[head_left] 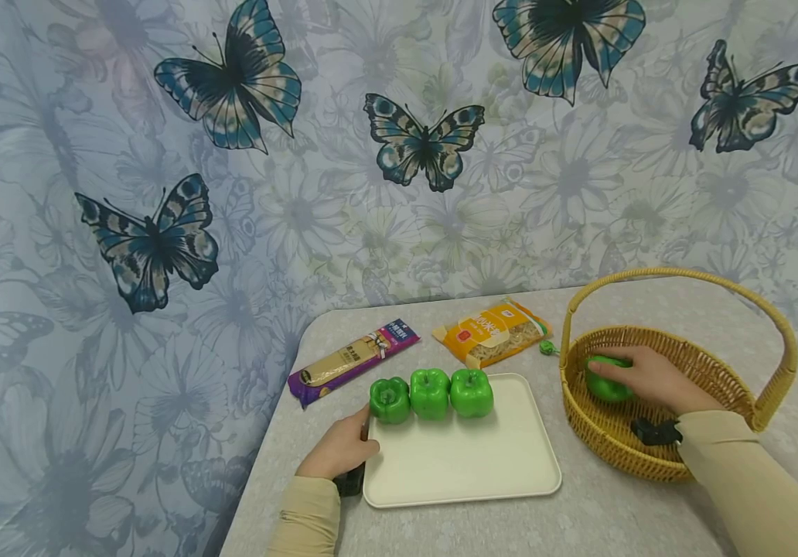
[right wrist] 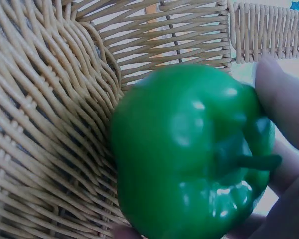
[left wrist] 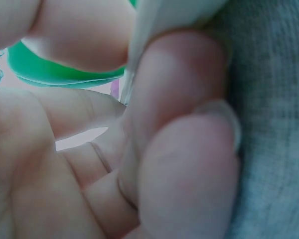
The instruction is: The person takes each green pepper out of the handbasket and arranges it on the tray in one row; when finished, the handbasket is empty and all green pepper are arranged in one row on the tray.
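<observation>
Inside the wicker basket [head_left: 740, 387] my right hand [head_left: 656, 379] grips a green bell pepper [right wrist: 184, 154]. Its stem points toward my palm in the right wrist view, where the woven wall lies close behind it. My left hand [head_left: 343, 447] holds the left edge of a cream tray [head_left: 468, 464], the thumb over the rim; in the left wrist view the curled fingers [left wrist: 184, 79] lie by the tray's edge. Along the tray's far side three green bell peppers [head_left: 430, 394] sit in a row.
Behind the tray lie a purple noodle packet [head_left: 357, 360] and an orange packet of dry food [head_left: 496, 333]. A small green piece [head_left: 547, 347] lies by the basket, whose tall handle [head_left: 677, 272] arches over it. A butterfly-patterned wall covering [head_left: 343, 247] borders the table.
</observation>
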`<state>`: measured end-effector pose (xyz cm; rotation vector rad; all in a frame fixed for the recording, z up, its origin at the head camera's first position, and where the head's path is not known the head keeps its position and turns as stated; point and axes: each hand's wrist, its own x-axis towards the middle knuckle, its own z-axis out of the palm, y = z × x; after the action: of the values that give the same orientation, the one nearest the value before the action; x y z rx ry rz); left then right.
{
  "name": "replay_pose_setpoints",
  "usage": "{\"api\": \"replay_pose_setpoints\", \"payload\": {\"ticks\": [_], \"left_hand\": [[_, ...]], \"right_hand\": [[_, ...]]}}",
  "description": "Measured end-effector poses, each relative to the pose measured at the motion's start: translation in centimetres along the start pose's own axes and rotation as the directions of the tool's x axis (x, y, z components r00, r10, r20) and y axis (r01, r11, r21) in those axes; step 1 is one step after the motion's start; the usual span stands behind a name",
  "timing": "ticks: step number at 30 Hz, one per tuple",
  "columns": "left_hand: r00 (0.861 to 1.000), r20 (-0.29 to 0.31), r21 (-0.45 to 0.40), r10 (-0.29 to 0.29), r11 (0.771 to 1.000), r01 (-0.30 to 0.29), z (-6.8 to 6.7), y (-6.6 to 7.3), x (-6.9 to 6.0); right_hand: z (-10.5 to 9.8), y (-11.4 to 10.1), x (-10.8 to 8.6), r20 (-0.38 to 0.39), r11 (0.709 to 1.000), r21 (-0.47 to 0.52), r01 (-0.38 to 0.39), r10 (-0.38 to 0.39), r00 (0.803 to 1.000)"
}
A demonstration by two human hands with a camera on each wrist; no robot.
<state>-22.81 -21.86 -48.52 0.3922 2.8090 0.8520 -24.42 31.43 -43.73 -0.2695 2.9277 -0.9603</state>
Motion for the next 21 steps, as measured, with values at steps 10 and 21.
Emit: {"api": "replay_pose_setpoints", "payload": {"ticks": [10, 21], "left_hand": [[1.000, 0.002, 0.003, -0.001, 1.000, 0.001, 0.04, -0.10, 0.10], [1.000, 0.011, -0.002, -0.007, 1.000, 0.007, 0.02, -0.16, 0.11]], "right_hand": [[0.19, -0.02, 0.15, 0.030, 0.999, 0.031, 0.014, -0.015, 0.999], [0.72, 0.27, -0.02, 0.020, 0.998, 0.020, 0.058, -0.058, 0.998]]}}
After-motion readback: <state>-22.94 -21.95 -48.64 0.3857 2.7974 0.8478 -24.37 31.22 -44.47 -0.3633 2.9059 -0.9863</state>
